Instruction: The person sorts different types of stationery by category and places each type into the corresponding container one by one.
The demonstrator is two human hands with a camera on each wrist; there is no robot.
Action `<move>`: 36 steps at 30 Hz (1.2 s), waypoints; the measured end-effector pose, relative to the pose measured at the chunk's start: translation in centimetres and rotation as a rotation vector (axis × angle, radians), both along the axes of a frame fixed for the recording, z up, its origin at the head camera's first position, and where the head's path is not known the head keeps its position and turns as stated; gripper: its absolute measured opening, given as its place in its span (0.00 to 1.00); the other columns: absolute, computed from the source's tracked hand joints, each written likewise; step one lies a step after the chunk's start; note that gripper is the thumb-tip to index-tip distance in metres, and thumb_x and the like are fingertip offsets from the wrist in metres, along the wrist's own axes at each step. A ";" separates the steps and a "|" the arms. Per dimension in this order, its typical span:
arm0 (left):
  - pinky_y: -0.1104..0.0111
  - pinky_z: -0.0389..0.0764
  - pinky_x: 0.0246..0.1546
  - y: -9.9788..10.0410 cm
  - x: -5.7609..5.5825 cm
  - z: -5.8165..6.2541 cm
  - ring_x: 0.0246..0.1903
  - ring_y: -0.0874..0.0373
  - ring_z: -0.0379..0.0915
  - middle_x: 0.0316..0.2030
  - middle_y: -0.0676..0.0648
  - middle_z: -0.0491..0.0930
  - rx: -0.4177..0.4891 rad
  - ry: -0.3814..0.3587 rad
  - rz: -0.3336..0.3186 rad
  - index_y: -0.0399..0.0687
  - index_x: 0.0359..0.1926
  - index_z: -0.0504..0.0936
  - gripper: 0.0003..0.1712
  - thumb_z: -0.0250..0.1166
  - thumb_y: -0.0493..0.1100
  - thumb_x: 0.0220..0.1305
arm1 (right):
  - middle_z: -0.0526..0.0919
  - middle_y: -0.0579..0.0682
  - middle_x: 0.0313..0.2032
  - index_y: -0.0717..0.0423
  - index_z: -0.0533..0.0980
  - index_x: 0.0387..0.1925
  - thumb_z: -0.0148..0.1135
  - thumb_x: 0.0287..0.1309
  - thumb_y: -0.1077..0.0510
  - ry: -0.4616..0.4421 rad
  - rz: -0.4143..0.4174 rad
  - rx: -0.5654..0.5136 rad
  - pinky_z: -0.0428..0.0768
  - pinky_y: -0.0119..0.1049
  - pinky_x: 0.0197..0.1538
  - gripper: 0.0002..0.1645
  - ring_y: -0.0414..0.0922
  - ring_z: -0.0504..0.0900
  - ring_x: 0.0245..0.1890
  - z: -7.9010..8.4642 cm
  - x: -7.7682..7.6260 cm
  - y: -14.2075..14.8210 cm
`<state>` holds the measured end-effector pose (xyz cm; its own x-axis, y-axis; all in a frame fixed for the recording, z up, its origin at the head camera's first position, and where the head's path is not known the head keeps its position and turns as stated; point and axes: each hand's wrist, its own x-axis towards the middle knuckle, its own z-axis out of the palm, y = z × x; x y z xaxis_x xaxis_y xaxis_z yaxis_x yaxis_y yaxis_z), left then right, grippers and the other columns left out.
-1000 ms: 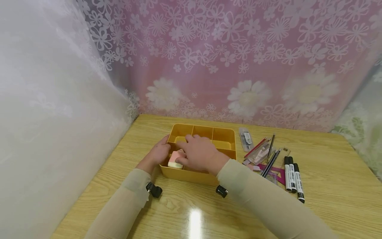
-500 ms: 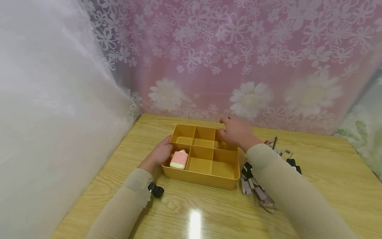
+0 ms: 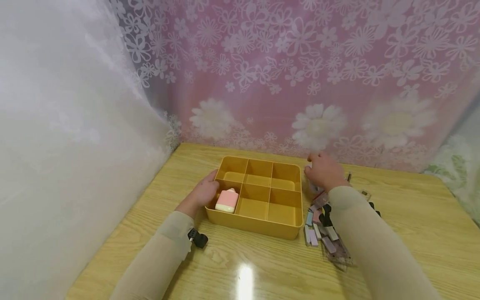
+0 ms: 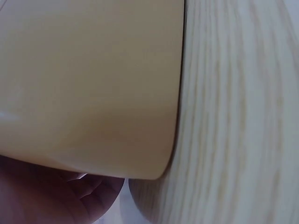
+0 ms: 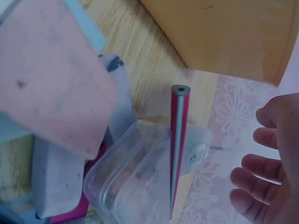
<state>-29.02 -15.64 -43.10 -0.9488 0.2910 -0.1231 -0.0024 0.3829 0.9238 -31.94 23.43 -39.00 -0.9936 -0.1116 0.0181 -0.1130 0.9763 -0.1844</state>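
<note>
My left hand [image 3: 204, 192] grips the left wall of a yellow six-compartment organizer box [image 3: 251, 225], its thumb at the rim. In the left wrist view, curled fingers [image 4: 100, 198] show behind the box wall. A pink and cream bottle-shaped item [image 3: 227, 201] lies in the front left compartment. Right of the box, my right hand [image 3: 325, 171] hovers over the stationery with nothing in its grasp. Its fingers are loosely bent in the right wrist view, beside a clear plastic case [image 5: 135, 172] and a red-and-silver striped pencil [image 5: 178, 126].
Erasers [image 3: 311, 236] and flat transparent pieces [image 3: 339, 256] lie beside the box's right wall. A large pink eraser [image 5: 56, 74] looms close in the right wrist view. My right forearm hides most of the black-capped markers [image 3: 374, 208]. A floral curtain [image 3: 262, 83] hangs behind the table.
My right hand has left the pink and cream item in the front left compartment and moved right, over the box, to the stationery. The left hand keeps its grip on the box.
</note>
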 end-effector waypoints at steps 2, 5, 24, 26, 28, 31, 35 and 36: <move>0.43 0.49 0.72 0.0 0.0 -0.1 0.72 0.44 0.55 0.75 0.43 0.59 -0.008 -0.007 0.006 0.51 0.81 0.52 0.35 0.40 0.38 0.74 | 0.66 0.69 0.64 0.62 0.69 0.67 0.46 0.71 0.51 -0.019 0.000 0.011 0.78 0.60 0.43 0.30 0.65 0.74 0.53 -0.1 -0.1 0.1; 0.43 0.48 0.72 0.1 -0.1 -0.2 0.72 0.44 0.55 0.75 0.43 0.59 -0.002 -0.012 0.006 0.52 0.81 0.52 0.35 0.40 0.38 0.74 | 0.63 0.72 0.65 0.63 0.67 0.69 0.48 0.70 0.52 -0.066 0.001 0.015 0.77 0.63 0.47 0.31 0.68 0.71 0.57 -0.2 -0.2 0.2; 0.43 0.50 0.72 0.0 0.0 -0.4 0.71 0.44 0.56 0.74 0.42 0.60 0.006 0.011 -0.004 0.49 0.80 0.52 0.35 0.40 0.37 0.73 | 0.67 0.77 0.62 0.64 0.56 0.76 0.58 0.70 0.44 -0.141 -0.050 -0.040 0.73 0.70 0.51 0.44 0.73 0.70 0.57 -3.1 -0.5 0.9; 0.43 0.50 0.72 0.1 0.0 -0.4 0.71 0.44 0.56 0.74 0.42 0.60 0.002 0.007 0.001 0.49 0.80 0.52 0.35 0.41 0.37 0.74 | 0.67 0.78 0.62 0.64 0.54 0.77 0.58 0.70 0.45 -0.135 -0.055 -0.043 0.74 0.70 0.49 0.45 0.73 0.72 0.56 -3.3 -0.5 0.9; 0.43 0.49 0.72 0.1 0.0 -0.4 0.72 0.44 0.55 0.74 0.42 0.59 -0.002 0.007 0.003 0.49 0.81 0.52 0.35 0.41 0.38 0.74 | 0.68 0.78 0.61 0.64 0.53 0.77 0.58 0.70 0.45 -0.128 -0.062 -0.034 0.76 0.69 0.48 0.46 0.72 0.73 0.54 -3.3 -0.4 0.8; 0.42 0.48 0.72 0.1 -0.1 -0.4 0.72 0.43 0.54 0.75 0.42 0.59 -0.009 0.007 0.003 0.49 0.81 0.51 0.35 0.41 0.38 0.74 | 0.70 0.78 0.60 0.65 0.52 0.77 0.58 0.69 0.47 -0.133 -0.072 -0.017 0.78 0.67 0.45 0.47 0.71 0.76 0.52 -3.2 -0.3 0.6; 0.43 0.49 0.72 0.1 -0.1 -0.2 0.72 0.44 0.56 0.74 0.42 0.60 -0.011 0.006 -0.001 0.49 0.80 0.52 0.35 0.41 0.38 0.74 | 0.78 0.74 0.51 0.65 0.50 0.78 0.57 0.68 0.50 -0.158 -0.089 -0.016 0.82 0.57 0.33 0.46 0.65 0.81 0.39 -3.2 -0.2 0.4; 0.43 0.50 0.72 0.1 -0.1 -0.2 0.71 0.44 0.56 0.74 0.42 0.60 -0.011 0.005 -0.003 0.48 0.80 0.52 0.35 0.41 0.38 0.74 | 0.81 0.72 0.46 0.65 0.49 0.78 0.56 0.68 0.51 -0.171 -0.095 -0.024 0.81 0.53 0.28 0.46 0.61 0.82 0.34 -3.2 -0.1 0.4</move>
